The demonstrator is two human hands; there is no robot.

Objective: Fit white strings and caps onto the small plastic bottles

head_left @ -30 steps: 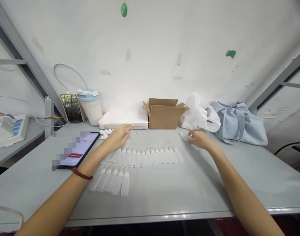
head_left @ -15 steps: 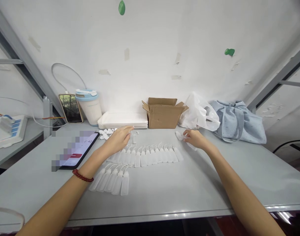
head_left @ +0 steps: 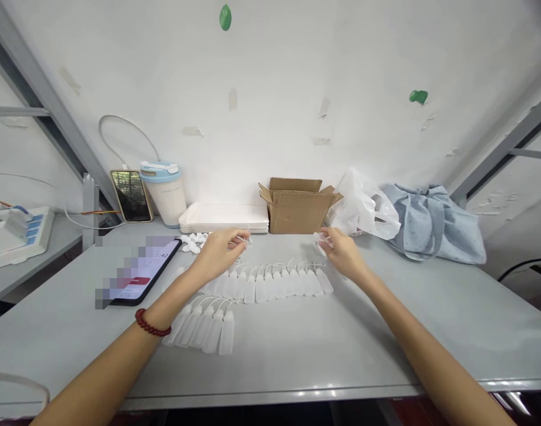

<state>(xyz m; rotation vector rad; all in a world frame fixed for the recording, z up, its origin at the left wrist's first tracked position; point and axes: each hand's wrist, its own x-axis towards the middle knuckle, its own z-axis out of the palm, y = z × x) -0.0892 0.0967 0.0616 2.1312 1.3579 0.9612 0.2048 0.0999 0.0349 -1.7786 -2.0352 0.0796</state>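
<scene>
My left hand hovers over the table with thumb and fingertips closed on a small white plastic piece. To its right, my right hand is closed around a small translucent white bottle; its narrow end points left and its body is mostly behind my fingers. Below and between the hands lies a row of flat translucent bottles with thin white strings at their necks. A shorter row of several such bottles lies nearer, at the left. Beside my left hand is a pile of small white pieces.
Along the wall stand a charging phone, a lidded cup, stacked white trays, an open cardboard box, a white plastic bag and a blue cloth bag. A larger phone lies on the left of the table.
My left hand has taken up the small white piece that lay by its fingertips. My right hand has moved a little left and inward with the bottle, which is now tilted up.
</scene>
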